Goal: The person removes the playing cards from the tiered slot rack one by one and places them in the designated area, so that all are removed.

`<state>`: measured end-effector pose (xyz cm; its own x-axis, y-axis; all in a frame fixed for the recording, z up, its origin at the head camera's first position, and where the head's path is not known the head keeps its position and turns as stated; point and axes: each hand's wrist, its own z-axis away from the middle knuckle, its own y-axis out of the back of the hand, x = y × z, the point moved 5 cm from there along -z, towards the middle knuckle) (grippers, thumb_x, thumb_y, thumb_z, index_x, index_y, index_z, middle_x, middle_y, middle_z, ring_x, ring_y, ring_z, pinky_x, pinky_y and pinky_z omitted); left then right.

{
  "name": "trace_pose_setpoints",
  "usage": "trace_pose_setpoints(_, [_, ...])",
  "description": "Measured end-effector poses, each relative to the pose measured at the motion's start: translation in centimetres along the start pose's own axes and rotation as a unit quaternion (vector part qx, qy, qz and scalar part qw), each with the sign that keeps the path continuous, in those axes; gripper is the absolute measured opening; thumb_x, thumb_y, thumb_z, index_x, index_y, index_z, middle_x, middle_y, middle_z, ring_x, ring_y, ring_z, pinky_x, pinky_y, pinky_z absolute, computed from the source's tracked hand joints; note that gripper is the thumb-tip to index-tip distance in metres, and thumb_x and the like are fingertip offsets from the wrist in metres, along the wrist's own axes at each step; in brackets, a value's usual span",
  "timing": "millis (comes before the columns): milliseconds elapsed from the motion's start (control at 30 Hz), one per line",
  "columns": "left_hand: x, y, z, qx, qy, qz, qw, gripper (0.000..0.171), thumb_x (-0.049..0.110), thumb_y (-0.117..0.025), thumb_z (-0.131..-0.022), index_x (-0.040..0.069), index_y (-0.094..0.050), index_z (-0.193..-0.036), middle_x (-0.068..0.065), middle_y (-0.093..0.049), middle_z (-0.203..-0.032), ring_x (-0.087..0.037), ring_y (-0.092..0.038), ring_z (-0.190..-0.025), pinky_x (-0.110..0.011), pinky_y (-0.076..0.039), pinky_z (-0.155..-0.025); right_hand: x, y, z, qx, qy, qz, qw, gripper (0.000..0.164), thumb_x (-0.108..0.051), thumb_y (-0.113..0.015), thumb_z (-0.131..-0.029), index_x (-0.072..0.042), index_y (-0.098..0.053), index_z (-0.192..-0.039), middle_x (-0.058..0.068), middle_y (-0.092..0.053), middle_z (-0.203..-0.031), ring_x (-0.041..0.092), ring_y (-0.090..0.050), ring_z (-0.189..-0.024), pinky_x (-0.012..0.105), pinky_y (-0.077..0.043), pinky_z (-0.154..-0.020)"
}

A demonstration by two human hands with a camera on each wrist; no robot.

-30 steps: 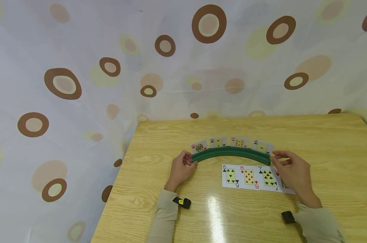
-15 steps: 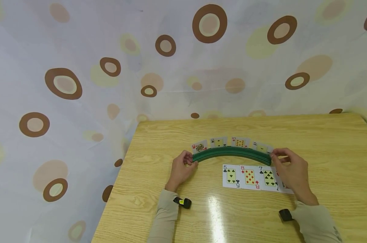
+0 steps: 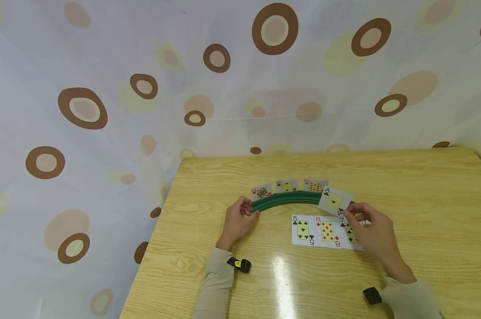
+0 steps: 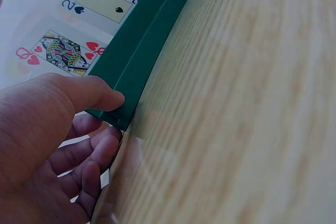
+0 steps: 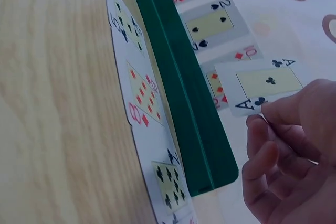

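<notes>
Right hand: we pinch the ace of clubs by its lower-right corner, right of head-frame centre | Left hand: we grip the green rack by its left end | Judgement: brace that, steer the card clear of the ten of diamonds

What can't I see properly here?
Head view: part of the seven of clubs, covered by the right hand.
Head view: the lower edge of the queen of hearts, behind the green card holder.
Right wrist: much of the ten of diamonds, behind the ace of clubs.
Right wrist: most of the left hand, cut off by the top edge.
</notes>
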<state>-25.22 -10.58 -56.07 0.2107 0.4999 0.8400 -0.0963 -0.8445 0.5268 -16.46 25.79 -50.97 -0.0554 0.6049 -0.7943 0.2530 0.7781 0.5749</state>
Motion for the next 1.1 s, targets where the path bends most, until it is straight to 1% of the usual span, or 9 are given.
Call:
trace_pose_setpoints(133, [0.2, 0.0, 0.1, -0.001, -0.004, 0.000, 1.0000, 0.022, 0.011, -0.080, -0.098, 0.002, -0.068, -0.114, -0.016, -0.073, -0.101, -0.019, -0.067, -0.086, -0.024, -0.055, -0.080, -0.5, -1.0, 1.1, -0.041, 0.008, 0.001, 0.999, 0.013, -0.013, -0.077, -0.102, -0.004, -0.076, -0.111, 0.015, -0.080, -0.100, -0.013, -0.058, -0.079, 0.019, -0.048, -0.060])
trace_pose_setpoints(233, [0.3, 0.0, 0.1, -0.003, -0.003, -0.004, 1.0000, 0.022, 0.011, -0.080, -0.098, 0.003, -0.068, -0.115, -0.015, -0.073, -0.101, -0.018, -0.067, -0.086, -0.023, -0.054, -0.080, -0.8, -1.8, 1.9, -0.077, 0.008, 0.001, 0.997, 0.012, -0.012, -0.079, -0.101, -0.006, -0.076, -0.110, 0.009, -0.080, -0.096, -0.009, -0.061, -0.077, 0.022, -0.047, -0.060])
trace_pose_setpoints(333, [0.3, 0.0, 0.1, -0.006, 0.001, -0.008, 1.0000, 0.022, 0.012, -0.079, -0.099, 0.003, -0.068, -0.116, -0.014, -0.073, -0.102, -0.015, -0.066, -0.086, -0.023, -0.054, -0.081, -1.0, -2.5, 2.6, -0.106, 0.007, -0.002, 0.994, 0.011, -0.013, -0.080, -0.100, -0.008, -0.076, -0.109, 0.004, -0.079, -0.092, -0.006, -0.063, -0.076, 0.022, -0.048, -0.064])
trace_pose_setpoints(500, [0.4, 0.0, 0.1, -0.007, 0.001, -0.009, 0.9999, 0.022, 0.012, -0.079, -0.099, 0.003, -0.068, -0.116, -0.015, -0.073, -0.103, -0.017, -0.067, -0.086, -0.024, -0.055, -0.081, -1.4, -3.6, 4.0, -0.150, -0.001, -0.010, 0.989, 0.008, -0.015, -0.079, -0.100, -0.011, -0.076, -0.106, -0.002, -0.077, -0.090, -0.003, -0.063, -0.077, 0.022, -0.050, -0.069])
trace_pose_setpoints(633, [0.5, 0.0, 0.0, -0.004, 0.002, -0.010, 0.9999, 0.022, 0.012, -0.079, -0.099, 0.003, -0.068, -0.116, -0.015, -0.073, -0.103, -0.019, -0.068, -0.087, -0.025, -0.055, -0.082, -1.6, -4.4, 5.2, -0.190, -0.006, -0.028, 0.981, 0.007, -0.013, -0.079, -0.100, -0.009, -0.076, -0.105, -0.003, -0.076, -0.090, -0.002, -0.064, -0.076, 0.022, -0.054, -0.071])
trace_pose_setpoints(733, [0.6, 0.1, -0.1, -0.003, 0.002, -0.009, 1.0000, 0.022, 0.012, -0.079, -0.099, 0.003, -0.068, -0.116, -0.015, -0.073, -0.103, -0.019, -0.068, -0.088, -0.025, -0.055, -0.082, -1.6, -4.9, 5.9, -0.207, -0.017, -0.033, 0.978, 0.009, -0.011, -0.080, -0.099, -0.007, -0.076, -0.106, -0.002, -0.076, -0.090, -0.002, -0.065, -0.075, 0.022, -0.056, -0.071])
trace_pose_setpoints(833, [0.6, 0.1, -0.1, -0.004, 0.003, -0.010, 0.9999, 0.022, 0.011, -0.079, -0.099, 0.003, -0.068, -0.116, -0.015, -0.073, -0.103, -0.018, -0.067, -0.088, -0.024, -0.055, -0.082, -1.5, -5.2, 6.6, -0.216, -0.036, -0.028, 0.975, 0.013, -0.013, -0.080, -0.099, -0.007, -0.076, -0.110, -0.003, -0.077, -0.092, -0.002, -0.064, -0.074, 0.021, -0.055, -0.070])
trace_pose_setpoints(1000, [0.4, 0.1, 0.0, -0.004, 0.007, -0.015, 0.9999, 0.022, 0.011, -0.079, -0.099, 0.004, -0.068, -0.116, -0.014, -0.073, -0.103, -0.016, -0.067, -0.087, -0.024, -0.055, -0.082, -1.6, -5.4, 7.5, -0.214, -0.060, -0.018, 0.975, 0.023, -0.014, -0.081, -0.098, -0.005, -0.077, -0.119, -0.003, -0.077, -0.094, -0.001, -0.062, -0.073, 0.020, -0.055, -0.069])
trace_pose_setpoints(1100, [0.4, 0.1, 0.0, -0.002, 0.003, -0.014, 0.9999, 0.021, 0.011, -0.079, -0.098, 0.003, -0.068, -0.115, -0.015, -0.073, -0.102, -0.018, -0.068, -0.087, -0.024, -0.055, -0.082, -1.7, -5.4, 7.9, -0.215, -0.074, -0.013, 0.974, 0.030, -0.012, -0.082, -0.096, -0.004, -0.075, -0.124, -0.003, -0.076, -0.092, 0.000, -0.062, -0.073, 0.020, -0.054, -0.068])
